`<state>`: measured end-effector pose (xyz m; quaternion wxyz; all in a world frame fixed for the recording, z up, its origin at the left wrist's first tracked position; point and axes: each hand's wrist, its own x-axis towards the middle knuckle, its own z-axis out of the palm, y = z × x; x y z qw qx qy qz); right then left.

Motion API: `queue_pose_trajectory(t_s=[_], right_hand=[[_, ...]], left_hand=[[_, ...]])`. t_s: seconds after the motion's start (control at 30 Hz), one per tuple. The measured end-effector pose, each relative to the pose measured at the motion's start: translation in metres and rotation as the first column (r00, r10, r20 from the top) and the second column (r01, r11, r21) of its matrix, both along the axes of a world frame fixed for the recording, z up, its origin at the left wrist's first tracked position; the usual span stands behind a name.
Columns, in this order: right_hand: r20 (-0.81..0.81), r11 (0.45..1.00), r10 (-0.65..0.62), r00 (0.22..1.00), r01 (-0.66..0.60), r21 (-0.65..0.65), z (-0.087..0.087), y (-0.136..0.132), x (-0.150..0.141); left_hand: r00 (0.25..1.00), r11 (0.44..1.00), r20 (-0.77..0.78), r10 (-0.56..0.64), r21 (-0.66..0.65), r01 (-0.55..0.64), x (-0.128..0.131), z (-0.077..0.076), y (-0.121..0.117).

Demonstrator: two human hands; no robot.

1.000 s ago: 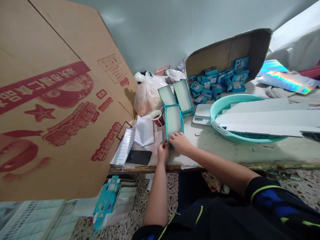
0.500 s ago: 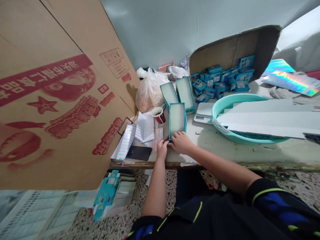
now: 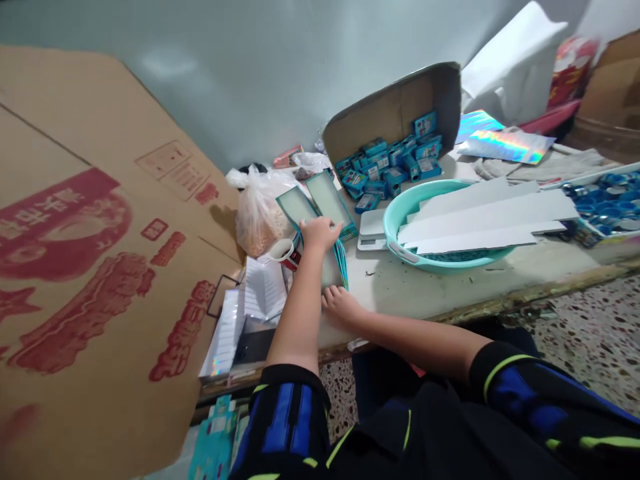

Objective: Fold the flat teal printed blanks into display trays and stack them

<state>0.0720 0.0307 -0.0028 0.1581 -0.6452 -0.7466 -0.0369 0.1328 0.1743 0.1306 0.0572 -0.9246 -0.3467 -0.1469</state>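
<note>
A shallow teal box point(image 3: 341, 261) with a pale inside lies lengthwise on the table point(image 3: 425, 287) in front of me. My left hand point(image 3: 319, 233) reaches forward, and its fingers curl over the far end of the box. At the near end rests my right hand point(image 3: 343, 303), fingers closed against the box and partly hidden behind my left forearm. Two more open teal boxes point(image 3: 327, 197) lean just beyond my left hand.
A big printed cardboard sheet point(image 3: 100, 267) fills the left. A plastic bag point(image 3: 255, 207), red cup point(image 3: 286, 252), booklet point(image 3: 263, 290) and phone point(image 3: 253, 343) lie left of the box. To the right are a teal basin point(image 3: 397, 223) holding white strips and a tipped carton point(image 3: 395, 113) of small blue boxes.
My left hand has moved from the near end of the teal box up to its far end. The right hand stays at the near end. The view has swung right.
</note>
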Motion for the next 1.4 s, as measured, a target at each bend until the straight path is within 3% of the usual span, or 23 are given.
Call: queue_pose_trajectory(t_s=[0.2, 0.33, 0.5, 0.63, 0.7, 0.77, 0.87, 1.0, 1.13, 1.4], right_hand=[[-0.029, 0.999, 0.035, 0.999, -0.034, 0.035, -0.006, 0.007, 0.004], [-0.083, 0.999, 0.042, 0.996, -0.042, 0.013, -0.007, 0.013, -0.003], [-0.172, 0.998, 0.065, 0.983, -0.066, 0.001, -0.006, 0.014, -0.004], [-0.205, 0.981, 0.188, 0.960, -0.175, 0.082, 0.001, 0.000, 0.017], [-0.334, 0.975, 0.199, 0.921, -0.152, 0.162, 0.007, -0.007, 0.035], [-0.613, 0.982, 0.050, 0.789, 0.072, 0.172, 0.013, -0.008, 0.052], [-0.865, 0.914, -0.240, 0.440, 0.404, -0.049, 0.015, 0.001, 0.071], [-0.908, 0.857, -0.370, 0.197, 0.449, -0.252, 0.005, 0.010, 0.075], [-0.929, 0.853, -0.366, 0.059, 0.420, -0.310, 0.001, 0.007, 0.072], [-0.935, 0.831, -0.348, -0.064, 0.441, -0.340, 0.004, 0.008, 0.077]], left_hand=[[0.987, 0.999, -0.158, -0.009, -0.033, 0.004, 0.001, -0.014, 0.011], [0.986, 0.994, -0.133, -0.099, -0.060, 0.091, 0.000, -0.017, 0.004], [0.979, 0.996, -0.193, -0.063, -0.075, 0.049, 0.007, -0.019, -0.009], [0.973, 0.997, -0.223, -0.066, -0.062, 0.054, 0.012, -0.012, -0.009], [0.963, 0.998, -0.267, -0.031, -0.053, 0.018, 0.016, -0.008, -0.008], [0.950, 0.999, -0.312, 0.009, -0.040, -0.022, 0.022, -0.005, -0.007], [0.930, 0.998, -0.365, 0.037, -0.036, -0.054, 0.031, -0.003, -0.008], [0.916, 0.997, -0.395, 0.064, -0.023, -0.079, 0.039, -0.001, -0.013], [0.878, 0.993, -0.474, 0.069, -0.052, -0.106, 0.044, 0.005, -0.016], [0.866, 0.994, -0.497, 0.052, -0.056, -0.091, 0.050, 0.007, -0.013]])
